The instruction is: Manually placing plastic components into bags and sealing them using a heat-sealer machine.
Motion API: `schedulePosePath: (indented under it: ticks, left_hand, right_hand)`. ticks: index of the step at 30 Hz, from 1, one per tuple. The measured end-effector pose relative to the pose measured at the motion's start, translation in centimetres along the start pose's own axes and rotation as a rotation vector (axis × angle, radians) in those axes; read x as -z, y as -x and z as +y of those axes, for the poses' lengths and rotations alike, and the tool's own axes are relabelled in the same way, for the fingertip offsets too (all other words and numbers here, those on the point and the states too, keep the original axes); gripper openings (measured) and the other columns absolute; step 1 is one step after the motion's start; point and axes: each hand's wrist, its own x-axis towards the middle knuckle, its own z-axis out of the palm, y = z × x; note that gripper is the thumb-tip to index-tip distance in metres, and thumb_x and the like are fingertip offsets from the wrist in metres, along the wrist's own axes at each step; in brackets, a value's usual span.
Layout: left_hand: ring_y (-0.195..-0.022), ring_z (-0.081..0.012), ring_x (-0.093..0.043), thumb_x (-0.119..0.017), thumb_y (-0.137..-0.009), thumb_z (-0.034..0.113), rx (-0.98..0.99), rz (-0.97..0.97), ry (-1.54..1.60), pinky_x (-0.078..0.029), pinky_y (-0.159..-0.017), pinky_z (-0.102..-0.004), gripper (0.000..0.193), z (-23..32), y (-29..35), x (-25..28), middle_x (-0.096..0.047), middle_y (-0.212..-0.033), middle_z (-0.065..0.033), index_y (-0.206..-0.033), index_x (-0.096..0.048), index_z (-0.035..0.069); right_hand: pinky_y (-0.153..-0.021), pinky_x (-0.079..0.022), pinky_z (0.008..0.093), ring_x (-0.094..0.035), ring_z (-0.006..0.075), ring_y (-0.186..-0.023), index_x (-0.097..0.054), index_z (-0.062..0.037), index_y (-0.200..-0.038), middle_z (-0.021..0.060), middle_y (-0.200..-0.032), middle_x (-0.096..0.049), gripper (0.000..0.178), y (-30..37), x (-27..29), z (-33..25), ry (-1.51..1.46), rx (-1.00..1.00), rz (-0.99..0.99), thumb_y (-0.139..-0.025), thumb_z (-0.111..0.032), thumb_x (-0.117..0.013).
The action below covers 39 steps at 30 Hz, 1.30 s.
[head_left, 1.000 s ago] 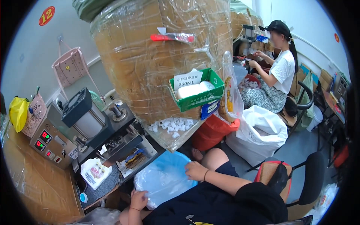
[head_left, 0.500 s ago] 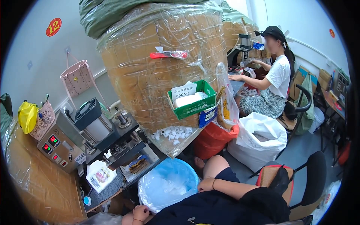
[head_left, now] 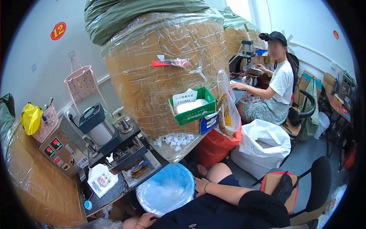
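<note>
bag-lined blue bin point(head_left: 187, 176), round w/ no clear long axis, sits immed. l of the r hand point(head_left: 199, 186) & just fwd-r of the l hand point(head_left: 146, 220), both near, can't tell if either's gripping.

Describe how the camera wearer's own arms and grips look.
The right grip, an ungloved hand, has a thin dark wristband; the right arm has a short, black fabric sleeve. The left grip, also ungloved, has a thin reddish wristband; the left sleeve cannot be seen.
</note>
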Motion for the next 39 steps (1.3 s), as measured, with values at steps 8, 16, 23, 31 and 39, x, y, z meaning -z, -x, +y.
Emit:
schedulePosePath:
  ticks: [8,16,23,31,39]
  left_hand:
    - [-0.116,-0.0407,-0.051,-0.069,-0.082,0.008,0.039,-0.217,0.013,-0.040,-0.102,-0.0498,0.040,-2.8,0.4,-3.2,-0.058,-0.124,-0.0210,-0.122,-0.066,0.011]
    - [-0.114,-0.0439,-0.049,-0.067,-0.081,0.007,0.127,-0.275,-0.060,-0.039,-0.100,-0.0508,0.038,-3.1,0.1,-4.2,-0.057,-0.123,-0.0222,-0.119,-0.069,0.014]
    - [-0.112,-0.0435,-0.049,-0.067,-0.082,0.008,0.067,-0.194,-0.110,-0.040,-0.098,-0.0506,0.036,-7.2,0.5,-6.2,-0.055,-0.122,-0.0236,-0.117,-0.071,0.017]
    - [-0.105,-0.0392,-0.053,-0.066,-0.081,0.000,0.280,-0.274,-0.125,-0.046,-0.089,-0.0463,0.030,-0.8,-1.6,-1.5,-0.058,-0.108,-0.0211,-0.108,-0.074,0.011]
    - [-0.096,-0.0278,-0.067,-0.057,-0.090,-0.003,0.336,-0.394,0.476,-0.055,-0.084,-0.0379,0.022,-5.1,-1.8,-4.5,-0.071,-0.107,-0.0173,-0.105,-0.072,-0.005]
  right_hand:
    - [-0.109,-0.036,0.0490,-0.023,0.0376,-0.148,-0.064,-0.0106,-0.129,0.0164,-0.154,-0.037,0.056,1.3,-0.6,-1.7,0.113,0.025,-0.109,-0.085,-0.045,-0.067]
    - [-0.112,-0.033,0.0539,-0.022,0.0403,-0.147,-0.066,-0.0294,-0.127,0.0187,-0.151,-0.039,0.036,2.2,-1.2,-2.6,-0.116,0.112,-0.228,-0.095,-0.035,-0.051]
    - [-0.112,-0.032,0.0537,-0.021,0.0390,-0.147,-0.067,-0.0282,-0.126,0.0159,-0.152,-0.039,0.037,-0.5,-5.0,-2.0,-0.269,0.022,-0.156,-0.093,-0.039,-0.053]
    - [-0.112,-0.037,0.0485,-0.042,0.0399,-0.138,-0.044,-0.0121,-0.148,0.0187,-0.158,-0.031,0.060,-1.2,-4.9,-2.2,-0.214,-0.057,-0.144,-0.093,-0.036,-0.051]
    - [-0.108,-0.040,0.0480,-0.047,0.0374,-0.134,-0.051,-0.0094,-0.143,0.0211,-0.148,-0.044,0.060,-0.7,-4.5,-3.0,-0.342,-0.199,-0.044,-0.090,-0.038,-0.056]
